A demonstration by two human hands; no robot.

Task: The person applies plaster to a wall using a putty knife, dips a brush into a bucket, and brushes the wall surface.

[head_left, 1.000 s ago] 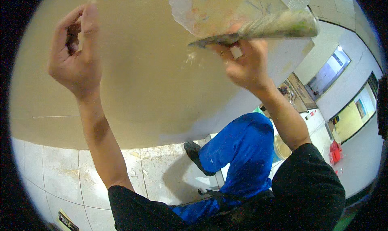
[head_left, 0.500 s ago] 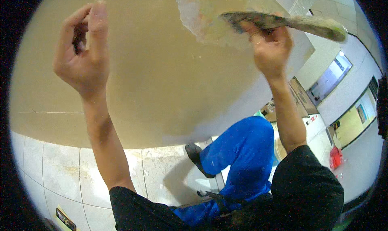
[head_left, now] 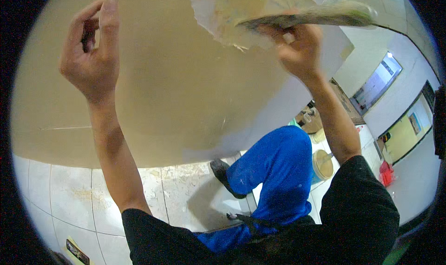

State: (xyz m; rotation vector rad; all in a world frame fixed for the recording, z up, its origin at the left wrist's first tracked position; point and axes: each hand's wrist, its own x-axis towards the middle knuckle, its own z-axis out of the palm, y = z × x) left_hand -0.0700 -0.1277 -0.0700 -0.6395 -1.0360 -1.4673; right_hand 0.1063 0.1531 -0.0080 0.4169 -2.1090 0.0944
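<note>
Scraper (head_left: pixel 310 18), slightly blurred: dark blade (head_left: pixel 260 22), pale handle (head_left: pixel 348 15), near level, tip left, over ragged-edged patch (head_left: pixel 218 9) on tan wall (head_left: pixel 172 84); contact hard to tell from here. Thin pale slivers (head_left: pixel 240 48) at patch's lower edge.

Scraper (head_left: pixel 320 17) grimy, dull — wall (head_left: pixel 172 88) smooth, matt; floor tiles (head_left: pixel 109 221) glossy — trousers (head_left: pixel 283 167) matt cloth.

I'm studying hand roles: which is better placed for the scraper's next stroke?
Probably the right hand: it holds the scraper, whose blade overlaps the pale patch in view. The left hand shows no tool and sits farther left.
</note>
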